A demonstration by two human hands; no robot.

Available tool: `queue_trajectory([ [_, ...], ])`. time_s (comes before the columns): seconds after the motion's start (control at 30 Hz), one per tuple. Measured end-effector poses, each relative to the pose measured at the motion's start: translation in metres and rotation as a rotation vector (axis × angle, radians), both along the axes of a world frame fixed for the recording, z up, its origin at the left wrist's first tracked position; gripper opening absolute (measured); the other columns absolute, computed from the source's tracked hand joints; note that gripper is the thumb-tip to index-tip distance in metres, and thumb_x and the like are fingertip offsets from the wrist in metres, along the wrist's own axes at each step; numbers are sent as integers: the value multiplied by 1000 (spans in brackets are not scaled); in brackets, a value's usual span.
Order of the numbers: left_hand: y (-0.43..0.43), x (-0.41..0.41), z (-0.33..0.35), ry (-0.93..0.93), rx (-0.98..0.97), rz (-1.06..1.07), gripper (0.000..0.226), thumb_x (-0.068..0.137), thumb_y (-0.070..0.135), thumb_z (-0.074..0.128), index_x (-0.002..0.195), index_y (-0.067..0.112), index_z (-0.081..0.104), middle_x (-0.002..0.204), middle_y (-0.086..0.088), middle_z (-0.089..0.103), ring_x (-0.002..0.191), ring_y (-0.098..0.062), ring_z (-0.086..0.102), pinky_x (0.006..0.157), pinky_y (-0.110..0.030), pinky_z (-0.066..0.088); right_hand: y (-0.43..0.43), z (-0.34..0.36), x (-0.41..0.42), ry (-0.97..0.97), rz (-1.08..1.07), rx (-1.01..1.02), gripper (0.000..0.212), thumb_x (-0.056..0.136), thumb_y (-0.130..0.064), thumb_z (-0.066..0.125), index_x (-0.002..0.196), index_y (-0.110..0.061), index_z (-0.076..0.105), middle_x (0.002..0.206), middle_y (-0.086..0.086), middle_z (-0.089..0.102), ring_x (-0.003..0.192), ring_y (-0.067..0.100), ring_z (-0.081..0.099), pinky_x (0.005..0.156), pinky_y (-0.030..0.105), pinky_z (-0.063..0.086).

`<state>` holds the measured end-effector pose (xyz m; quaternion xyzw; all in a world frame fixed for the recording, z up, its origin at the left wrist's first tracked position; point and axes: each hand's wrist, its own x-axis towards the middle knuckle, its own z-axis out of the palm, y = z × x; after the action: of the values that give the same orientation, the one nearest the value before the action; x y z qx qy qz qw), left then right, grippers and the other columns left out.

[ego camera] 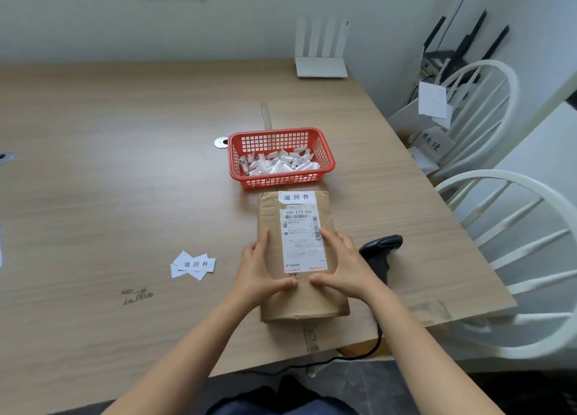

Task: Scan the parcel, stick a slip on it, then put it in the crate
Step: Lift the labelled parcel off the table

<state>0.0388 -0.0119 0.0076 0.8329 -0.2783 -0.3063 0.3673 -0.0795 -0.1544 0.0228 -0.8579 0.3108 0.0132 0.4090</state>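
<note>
— Fingers (pixel 263 238) of both hands: holding anything?

— Spread flat. The left hand (pixel 262 271) and right hand (pixel 343 268) press on the flat brown cardboard parcel (pixel 299 302), one at each side of its white shipping label (pixel 303 239), gripping nothing.

— Where is the parcel?

— Lying on the wooden tabletop (pixel 125 165), a white printed slip (pixel 296 197) at its far end, just short of the red plastic mesh basket (pixel 281 157). A black handheld scanner (pixel 381 249) lies just right.
</note>
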Motion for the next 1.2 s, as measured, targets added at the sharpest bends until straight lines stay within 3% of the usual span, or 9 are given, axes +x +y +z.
queue_trajectory([
  [0.2,-6,-5,36,-75,-112,-231,117,62,26,83,148,26,3,148,-4,22,138,-11,23,101,-14,19,21,42,-37,-118,-218,-63,93,68,-23,78,141,-33,21,151,4,17,138,18,23,105,24,23],
  [0.33,-24,-31,60,-146,-154,-401,116,63,28,83,147,27,4,149,-5,22,138,-14,25,109,-23,25,32,63,-79,-116,-388,-117,93,69,-26,77,141,-36,18,153,4,12,140,20,18,112,34,23],
  [0.5,-50,-91,72,-149,-173,-590,115,63,31,82,147,31,4,149,-6,21,138,-17,25,111,-29,26,40,76,-151,-115,-576,-157,94,70,-27,76,141,-34,16,153,1,11,139,20,20,112,35,24],
  [0.63,-76,-155,73,-142,-211,-745,114,62,33,82,147,32,6,151,-6,19,140,-18,21,114,-32,24,41,74,-222,-127,-731,-164,95,69,-27,77,142,-33,17,153,0,12,138,20,23,114,37,25],
  [0.83,-121,-282,60,-115,-239,-938,114,61,39,82,147,33,7,148,-4,22,135,-18,32,112,-35,33,31,63,-356,-105,-905,-187,94,70,-26,77,142,-32,17,154,3,8,141,18,17,108,25,18],
  [1.0,-154,-402,44,-73,-241,-1065,114,62,34,82,147,30,6,150,-5,21,137,-18,27,110,-27,26,20,49,-471,-68,-1041,-171,95,70,-24,77,142,-31,16,155,5,6,142,20,14,114,33,18],
  [1.2,-192,-504,19,-30,-147,-1214,114,65,30,81,148,27,3,153,-9,18,140,-20,23,112,-30,25,6,20,-567,-46,-1160,-87,93,69,-22,76,142,-26,18,154,6,10,141,20,17,115,36,22],
])
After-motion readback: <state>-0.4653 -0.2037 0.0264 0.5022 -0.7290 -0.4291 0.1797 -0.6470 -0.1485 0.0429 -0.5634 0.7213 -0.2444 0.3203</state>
